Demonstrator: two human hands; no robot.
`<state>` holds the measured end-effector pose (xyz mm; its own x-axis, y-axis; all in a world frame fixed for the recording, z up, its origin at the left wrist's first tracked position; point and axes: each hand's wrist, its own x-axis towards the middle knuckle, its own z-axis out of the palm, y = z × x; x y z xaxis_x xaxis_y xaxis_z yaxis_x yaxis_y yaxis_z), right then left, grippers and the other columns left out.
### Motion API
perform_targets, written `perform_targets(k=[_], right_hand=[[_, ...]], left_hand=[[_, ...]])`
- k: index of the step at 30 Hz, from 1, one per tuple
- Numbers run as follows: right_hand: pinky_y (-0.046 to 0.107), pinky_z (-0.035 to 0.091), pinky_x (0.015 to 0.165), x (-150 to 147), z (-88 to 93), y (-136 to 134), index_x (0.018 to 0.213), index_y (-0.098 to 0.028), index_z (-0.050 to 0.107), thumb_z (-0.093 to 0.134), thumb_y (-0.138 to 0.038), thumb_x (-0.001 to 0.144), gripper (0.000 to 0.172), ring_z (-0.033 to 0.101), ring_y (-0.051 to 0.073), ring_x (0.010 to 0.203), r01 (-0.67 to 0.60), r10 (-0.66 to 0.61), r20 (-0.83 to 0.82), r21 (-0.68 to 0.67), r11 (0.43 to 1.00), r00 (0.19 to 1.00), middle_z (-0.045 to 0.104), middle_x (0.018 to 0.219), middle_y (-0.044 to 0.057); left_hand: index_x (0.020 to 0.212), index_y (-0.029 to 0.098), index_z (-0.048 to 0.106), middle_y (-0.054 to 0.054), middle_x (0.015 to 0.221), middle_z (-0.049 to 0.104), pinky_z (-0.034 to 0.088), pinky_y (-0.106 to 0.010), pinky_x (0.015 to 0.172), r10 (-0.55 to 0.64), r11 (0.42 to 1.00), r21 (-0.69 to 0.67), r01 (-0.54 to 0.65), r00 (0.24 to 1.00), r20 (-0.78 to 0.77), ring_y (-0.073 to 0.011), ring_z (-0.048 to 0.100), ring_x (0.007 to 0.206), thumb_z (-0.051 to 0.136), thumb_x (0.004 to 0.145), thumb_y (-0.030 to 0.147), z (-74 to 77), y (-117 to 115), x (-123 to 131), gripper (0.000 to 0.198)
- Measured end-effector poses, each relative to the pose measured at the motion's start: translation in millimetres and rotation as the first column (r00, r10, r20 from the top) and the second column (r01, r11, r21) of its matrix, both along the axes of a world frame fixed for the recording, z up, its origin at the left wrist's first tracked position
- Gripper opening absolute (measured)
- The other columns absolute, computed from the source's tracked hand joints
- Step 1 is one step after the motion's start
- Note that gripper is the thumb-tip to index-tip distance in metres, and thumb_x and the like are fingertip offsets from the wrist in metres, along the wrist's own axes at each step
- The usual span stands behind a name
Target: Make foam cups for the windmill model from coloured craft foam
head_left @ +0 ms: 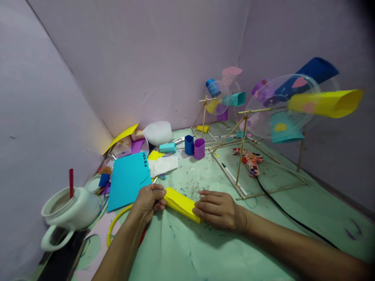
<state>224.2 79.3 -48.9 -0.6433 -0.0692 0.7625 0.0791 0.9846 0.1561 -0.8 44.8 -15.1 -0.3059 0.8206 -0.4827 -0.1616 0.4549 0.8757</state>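
A folded strip of yellow paper [181,204], partly flattened into a tube, lies between my hands just above the table. My left hand [152,199] pinches its left end between thumb and fingers. At the other end, the fingers of my right hand [218,210] close over the edge, with the thumb hidden. Beyond the strip stand a small blue paper tube [189,145] and a purple paper tube [199,148], side by side. A sheet of blue card [129,181] with dark writing lies left of my left hand.
Two stick-framed wheels stand at right, the nearer bearing a yellow paper tube [325,103]. A glue gun [250,160] with a black cord [287,210] lies beneath it. A white teapot [73,208] sits at left. Paper scraps, a white bottle [158,133] and walls border the table [175,249].
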Motion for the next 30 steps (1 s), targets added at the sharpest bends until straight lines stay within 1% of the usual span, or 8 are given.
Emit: perform_targets(k=[5,8,11,14,17,21,25,30], right_hand=[[0.033,0.052,0.087,0.5,-3.4,0.1,0.086,-0.012,0.063,0.036,-0.017,0.092,0.028,0.065,0.013,0.063,0.028,-0.031,-0.049,-0.043,0.999,0.998,0.071,0.072,0.005],[0.033,0.052,0.085,1.0,-4.9,0.7,0.087,-0.013,0.062,0.038,-0.018,0.091,0.025,0.064,0.013,0.062,0.05,-0.054,-0.063,-0.051,0.997,0.997,0.07,0.071,0.005],[0.034,0.053,0.084,0.4,-4.2,0.3,0.088,-0.013,0.061,0.041,-0.016,0.088,0.02,0.064,0.013,0.062,0.081,-0.085,-0.072,-0.06,0.995,0.994,0.07,0.07,0.005],[0.034,0.052,0.085,-1.3,-1.6,-0.4,0.086,-0.015,0.061,0.046,-0.011,0.081,0.017,0.064,0.012,0.06,0.117,-0.127,-0.096,-0.098,0.988,0.987,0.07,0.068,0.003],[0.034,0.052,0.085,-2.8,2.0,0.2,0.082,-0.017,0.061,0.049,-0.009,0.075,0.016,0.062,0.011,0.056,0.149,-0.167,-0.143,-0.134,0.98,0.975,0.069,0.064,0.001],[0.035,0.054,0.083,-2.3,7.4,1.2,0.079,-0.018,0.061,0.05,-0.008,0.073,0.016,0.061,0.011,0.053,0.19,-0.219,-0.177,-0.167,0.968,0.96,0.068,0.061,0.0],[0.035,0.055,0.081,-0.4,10.6,0.9,0.078,-0.019,0.061,0.048,-0.01,0.073,0.016,0.061,0.011,0.052,0.206,-0.245,-0.204,-0.192,0.959,0.948,0.067,0.06,0.0],[0.035,0.056,0.079,1.0,10.4,1.4,0.076,-0.018,0.061,0.046,-0.01,0.073,0.017,0.061,0.011,0.052,0.205,-0.253,-0.227,-0.217,0.954,0.94,0.067,0.059,0.001]], left_hand=[[0.074,0.018,0.05,0.009,0.027,0.044,0.019,-0.012,0.024,0.041,0.998,0.058,-0.038,0.998,-0.052,-0.0045,0.029,0.022,0.064,0.06,0.015,-0.6,-1.3,3.3,0.02],[0.073,0.019,0.05,0.011,0.025,0.039,0.013,-0.012,0.024,0.061,0.996,0.068,-0.057,0.997,-0.056,-0.0037,0.023,0.022,0.065,0.057,0.019,0.0,-2.1,4.3,0.023],[0.072,0.02,0.048,0.013,0.026,0.034,0.012,-0.012,0.025,0.09,0.993,0.083,-0.087,0.996,-0.028,-0.0031,0.022,0.022,0.065,0.056,0.017,1.2,-1.8,5.5,0.023],[0.072,0.02,0.045,0.015,0.031,0.033,0.013,-0.012,0.025,0.125,0.988,0.089,-0.126,0.992,0.017,-0.0019,0.021,0.023,0.062,0.06,0.013,1.8,-0.3,6.7,0.023],[0.074,0.019,0.043,0.016,0.038,0.032,0.012,-0.012,0.026,0.157,0.985,0.068,-0.16,0.986,0.053,-0.0006,0.02,0.025,0.058,0.07,0.008,1.9,1.4,7.9,0.02],[0.075,0.017,0.045,0.014,0.046,0.031,0.013,-0.013,0.026,0.155,0.987,0.027,-0.158,0.984,0.087,0.0005,0.019,0.028,0.051,0.084,0.009,1.7,2.1,10.3,0.013],[0.074,0.019,0.042,0.015,0.039,0.029,0.012,-0.011,0.025,0.12,0.992,0.024,-0.124,0.986,0.116,-0.0005,0.019,0.025,0.05,0.077,0.004,0.6,0.3,12.5,0.018],[0.07,0.02,0.042,0.013,0.035,0.034,0.012,-0.011,0.024,0.075,0.996,0.029,-0.08,0.989,0.124,-0.0006,0.02,0.023,0.056,0.067,0.009,-1.0,-2.3,14.1,0.018]])
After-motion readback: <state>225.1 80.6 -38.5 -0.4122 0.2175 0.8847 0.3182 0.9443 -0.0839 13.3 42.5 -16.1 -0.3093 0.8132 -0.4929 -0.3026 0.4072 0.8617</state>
